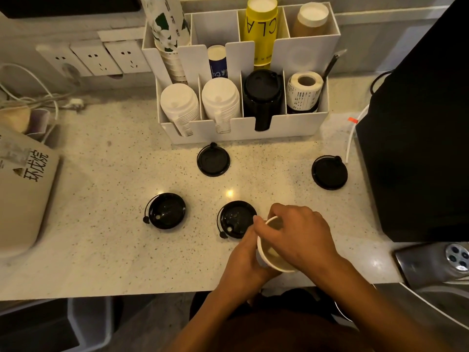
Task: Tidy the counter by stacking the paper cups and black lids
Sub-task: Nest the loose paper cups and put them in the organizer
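Left hand [245,257] and right hand [302,235] together, fingers curled, gripping.

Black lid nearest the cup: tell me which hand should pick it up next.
Left, probably. The left hand grips the paper cup from the side beside that black lid; the right hand lies over the cup's rim, farther away.

head view, steeply down, counter [101,237] close
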